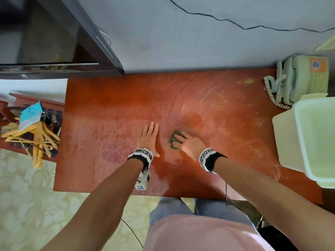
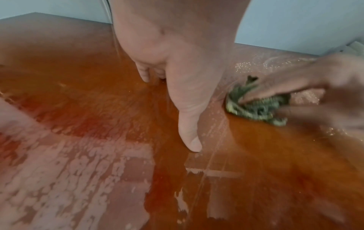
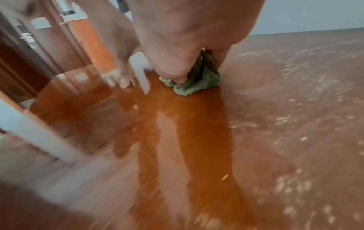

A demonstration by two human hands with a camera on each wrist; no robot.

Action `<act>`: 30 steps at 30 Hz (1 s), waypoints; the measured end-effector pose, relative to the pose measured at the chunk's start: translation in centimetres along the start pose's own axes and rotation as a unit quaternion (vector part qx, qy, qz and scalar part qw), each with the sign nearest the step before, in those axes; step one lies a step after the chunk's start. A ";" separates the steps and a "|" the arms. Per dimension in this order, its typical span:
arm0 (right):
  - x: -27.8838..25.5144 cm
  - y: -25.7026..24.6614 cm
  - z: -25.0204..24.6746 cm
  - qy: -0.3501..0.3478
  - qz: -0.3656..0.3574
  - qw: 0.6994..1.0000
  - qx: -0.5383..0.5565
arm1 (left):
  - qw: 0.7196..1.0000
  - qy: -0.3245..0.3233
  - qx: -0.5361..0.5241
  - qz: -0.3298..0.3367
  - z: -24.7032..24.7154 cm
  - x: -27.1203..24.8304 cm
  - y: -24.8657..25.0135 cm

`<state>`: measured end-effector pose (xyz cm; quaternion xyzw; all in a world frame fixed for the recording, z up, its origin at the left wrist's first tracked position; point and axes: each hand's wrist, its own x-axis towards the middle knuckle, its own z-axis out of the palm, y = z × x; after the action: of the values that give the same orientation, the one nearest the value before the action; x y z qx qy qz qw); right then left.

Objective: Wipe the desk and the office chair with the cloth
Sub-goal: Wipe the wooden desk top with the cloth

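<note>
Right hand (image 1: 188, 143) fingers grip a green cloth (image 1: 173, 141) on the red worktop (image 1: 108, 109); beside the cloth, left hand (image 1: 148, 138) lies flat, fingers straight.

cloth (image 1: 174, 141) on desk (image 1: 116, 109), telephone (image 1: 301, 78) far right, behind tub (image 1: 308, 142)

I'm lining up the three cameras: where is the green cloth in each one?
Head: cloth mid-desk, under the right hand.
Left wrist: cloth right of centre, under blurred fingers.
Right wrist: cloth upper centre, bunched under the hand.
Shared landmark: the left hand flat beside it.
</note>
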<state>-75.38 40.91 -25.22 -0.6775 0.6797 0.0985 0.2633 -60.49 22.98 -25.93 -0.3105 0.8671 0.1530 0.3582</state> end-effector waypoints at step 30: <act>3.4 12.4 -4.4 0.034 0.008 0.999 0.013 | 0.998 0.036 -0.053 0.026 -6.8 7.6 4.6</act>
<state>-88.27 36.57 -25.91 -0.6713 0.6951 0.0684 0.2481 -71.22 19.85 -26.45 -0.3119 0.8778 0.1963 0.3061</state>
